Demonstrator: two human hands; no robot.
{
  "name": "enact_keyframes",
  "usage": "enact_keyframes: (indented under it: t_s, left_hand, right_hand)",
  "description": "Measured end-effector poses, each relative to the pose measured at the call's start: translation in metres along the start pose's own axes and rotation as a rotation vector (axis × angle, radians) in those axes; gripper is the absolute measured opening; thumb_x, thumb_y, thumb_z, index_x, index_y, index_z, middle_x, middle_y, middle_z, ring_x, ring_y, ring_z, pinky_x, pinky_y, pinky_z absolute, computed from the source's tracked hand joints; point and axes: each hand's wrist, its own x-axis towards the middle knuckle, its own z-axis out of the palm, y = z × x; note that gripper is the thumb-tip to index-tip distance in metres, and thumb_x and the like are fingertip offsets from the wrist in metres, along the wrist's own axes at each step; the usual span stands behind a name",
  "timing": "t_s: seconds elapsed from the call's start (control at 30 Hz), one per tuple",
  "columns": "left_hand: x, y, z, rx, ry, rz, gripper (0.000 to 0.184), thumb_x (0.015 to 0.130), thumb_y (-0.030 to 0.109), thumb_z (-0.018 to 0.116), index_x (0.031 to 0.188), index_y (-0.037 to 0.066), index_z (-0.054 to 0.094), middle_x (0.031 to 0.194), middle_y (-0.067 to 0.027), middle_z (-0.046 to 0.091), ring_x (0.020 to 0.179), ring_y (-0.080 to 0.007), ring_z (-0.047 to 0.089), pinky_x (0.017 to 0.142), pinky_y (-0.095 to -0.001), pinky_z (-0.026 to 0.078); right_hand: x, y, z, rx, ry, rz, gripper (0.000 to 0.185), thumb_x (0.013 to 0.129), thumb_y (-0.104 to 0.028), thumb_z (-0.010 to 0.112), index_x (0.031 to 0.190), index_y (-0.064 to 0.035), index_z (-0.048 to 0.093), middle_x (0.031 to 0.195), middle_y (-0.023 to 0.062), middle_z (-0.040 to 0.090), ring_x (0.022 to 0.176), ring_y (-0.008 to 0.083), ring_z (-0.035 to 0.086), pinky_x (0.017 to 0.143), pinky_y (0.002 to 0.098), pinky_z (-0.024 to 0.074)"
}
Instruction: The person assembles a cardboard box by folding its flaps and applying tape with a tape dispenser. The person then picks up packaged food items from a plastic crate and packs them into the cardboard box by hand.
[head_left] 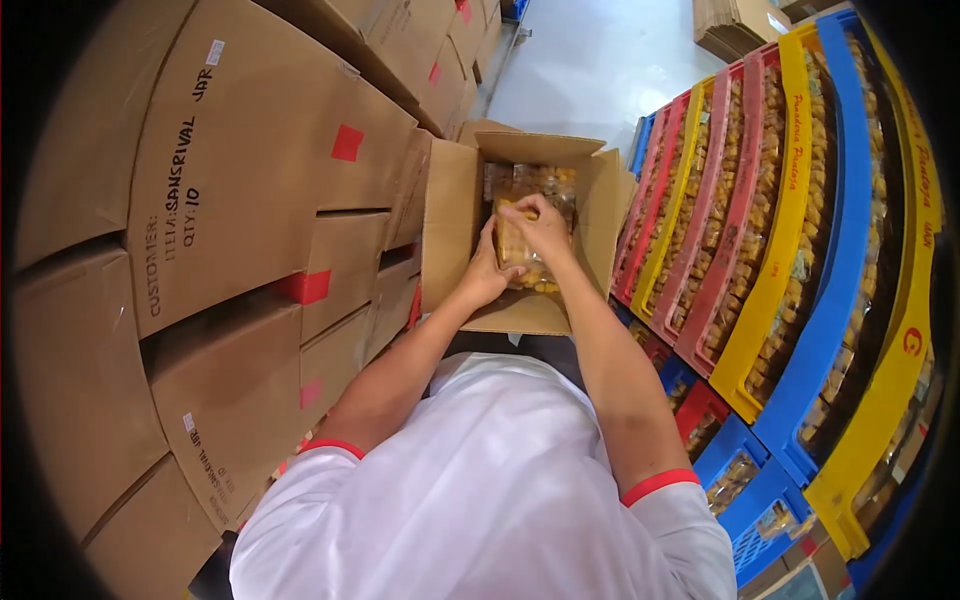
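Note:
An open cardboard box (447, 225) stands in front of me with its flaps raised. Over its opening, my left hand (486, 275) grips the near left side of a clear plastic pack of golden-brown baked pieces (513, 245). My right hand (541, 228) has its fingers bent and pinched at the upper part of that same pack. More clear packs (550, 182) with similar pieces lie inside the box, beyond my hands. My wrists and the held pack hide part of what is below.
Large closed cartons (265, 150) with handwritten labels and red stickers are stacked on my left. At my right rises a stack of red, yellow and blue plastic crates (800, 200) filled with packed baked goods. Flattened cardboard (735, 28) lies on the pale floor (590, 70) ahead.

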Motion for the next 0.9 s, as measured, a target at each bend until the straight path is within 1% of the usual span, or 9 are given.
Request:
enact_keyframes:
  t_s: [0.07,0.17,0.23,0.27,0.33,0.43,0.63,0.77,0.9]
  left_hand:
    - [-0.007,0.003,0.002,0.085,0.061,-0.018,0.108,0.083,0.018,0.083,0.159,-0.002,0.01,0.159,-0.0295,0.03,0.146,-0.038,0.036,0.12,-0.0424,0.034]
    - [-0.011,-0.002,0.002,0.055,0.098,-0.213,0.104,0.084,0.019,0.081,0.158,-0.004,0.012,0.152,-0.0309,0.042,0.143,-0.0388,0.043,0.12,-0.041,0.033]
    - [-0.006,-0.01,-0.002,-0.09,0.072,-0.373,0.103,0.089,0.023,0.08,0.16,-0.001,0.009,0.152,-0.0276,0.042,0.131,-0.0404,0.054,0.106,-0.0439,0.049]
    - [-0.006,-0.012,0.0,-0.099,0.079,-0.379,0.103,0.089,0.023,0.08,0.16,-0.001,0.009,0.152,-0.0276,0.042,0.131,-0.0404,0.054,0.106,-0.0439,0.049]
    - [-0.006,0.005,-0.003,-0.756,-0.089,-0.674,0.104,0.091,0.025,0.079,0.161,0.004,0.005,0.146,-0.0247,0.047,0.114,-0.0371,0.064,0.092,-0.045,0.057]
    - [-0.005,0.024,0.003,-0.829,0.049,-0.744,0.098,0.094,0.025,0.074,0.161,0.007,0.005,0.136,-0.0197,0.055,0.101,-0.0322,0.067,0.08,-0.0419,0.062]
    - [-0.015,0.012,-0.005,-0.919,-0.082,-0.739,0.048,0.103,0.025,0.061,0.143,0.003,0.045,0.125,-0.0144,0.063,0.104,-0.0267,0.068,0.08,-0.0369,0.064]
    - [-0.029,0.035,-0.011,-0.932,-0.023,-0.739,0.038,0.105,0.024,0.054,0.132,-0.004,0.054,0.125,-0.015,0.063,0.105,-0.0265,0.068,0.084,-0.0356,0.065]
    - [-0.032,0.036,-0.01,-0.94,0.049,-0.786,0.039,0.106,0.025,0.054,0.132,-0.005,0.053,0.126,-0.0175,0.062,0.106,-0.0285,0.068,0.086,-0.0371,0.065]
  right_hand:
    - [-0.004,-0.016,0.01,-0.383,0.13,-0.143,0.062,0.08,-0.052,0.081,0.121,-0.0066,0.072,0.118,0.0152,0.072,0.113,0.0284,0.068,0.099,0.0401,0.0511]
    - [0.005,-0.022,0.014,-0.468,0.037,-0.124,0.062,0.079,-0.053,0.078,0.124,-0.0108,0.073,0.124,0.0182,0.07,0.117,0.0354,0.066,0.104,0.0441,0.0486]
    - [0.01,-0.017,0.014,-0.44,0.015,-0.076,0.057,0.081,-0.05,0.076,0.123,-0.012,0.074,0.123,0.0174,0.071,0.115,0.0337,0.068,0.102,0.0418,0.0496]
    - [0.012,-0.014,0.011,-0.413,0.003,-0.036,0.053,0.082,-0.048,0.075,0.122,-0.0132,0.075,0.121,0.0166,0.072,0.113,0.032,0.069,0.101,0.0396,0.0506]
    - [0.011,-0.021,0.003,-0.322,-0.037,0.021,0.051,0.082,-0.047,0.075,0.119,-0.012,0.077,0.116,0.0168,0.074,0.11,0.0315,0.07,0.099,0.0385,0.0515]
    - [0.012,-0.022,-0.002,-0.254,-0.068,0.053,0.048,0.083,-0.045,0.073,0.116,-0.0113,0.078,0.106,0.0173,0.077,0.102,0.031,0.073,0.093,0.0366,0.0542]
    - [0.043,-0.031,-0.03,-0.229,-0.242,0.056,0.043,0.084,-0.044,0.07,0.105,-0.008,0.08,0.086,0.0134,0.078,0.079,0.0237,0.074,0.078,0.0366,0.0567]
    - [0.071,-0.061,-0.027,-0.632,-0.475,-0.078,0.044,0.09,-0.045,0.065,0.093,-0.0021,0.077,0.077,0.0088,0.073,0.069,0.0192,0.064,0.066,0.0378,0.0518]
    - [0.089,-0.082,0.009,-0.704,-0.55,0.027,0.053,0.091,-0.054,0.06,0.079,-0.004,0.072,0.072,0.009,0.071,0.066,0.0222,0.062,0.064,0.0405,0.0494]
